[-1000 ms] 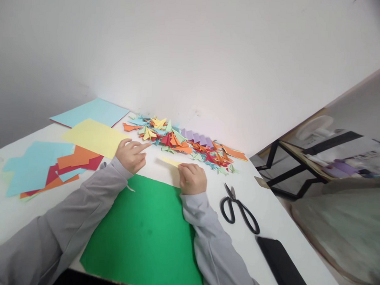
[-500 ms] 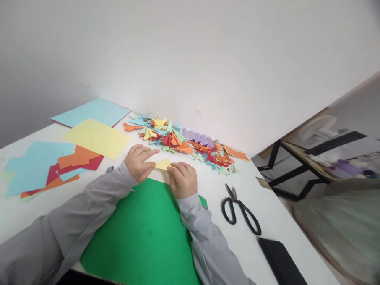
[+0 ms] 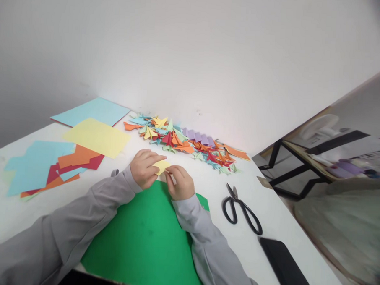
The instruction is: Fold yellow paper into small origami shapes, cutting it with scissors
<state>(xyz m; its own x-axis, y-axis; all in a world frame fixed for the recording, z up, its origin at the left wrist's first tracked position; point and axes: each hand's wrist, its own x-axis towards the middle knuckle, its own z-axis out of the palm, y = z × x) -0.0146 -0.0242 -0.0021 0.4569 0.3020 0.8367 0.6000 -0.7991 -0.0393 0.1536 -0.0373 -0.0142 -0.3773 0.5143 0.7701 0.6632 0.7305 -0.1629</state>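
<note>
A small piece of yellow paper (image 3: 161, 167) is held between my two hands, just beyond the far edge of a green sheet (image 3: 141, 241). My left hand (image 3: 144, 169) closes on its left side, the fingers covering part of it. At its right edge my right hand (image 3: 180, 183) pinches the paper between thumb and fingers. Beyond the hands lies a heap of small folded paper planes (image 3: 168, 138) in several colours. How the yellow paper is creased is too small to tell.
Black-handled scissors (image 3: 242, 210) lie to the right, with a black flat object (image 3: 287, 268) nearer me. Loose coloured paper pieces (image 3: 39, 161), a yellow sheet (image 3: 97, 137) and blue sheets (image 3: 92, 111) lie at left. A white wall (image 3: 194, 54) stands behind the table.
My left hand has moved slightly right and down, closer to my right hand. The yellow paper has turned and now stands more tilted between the fingers.
</note>
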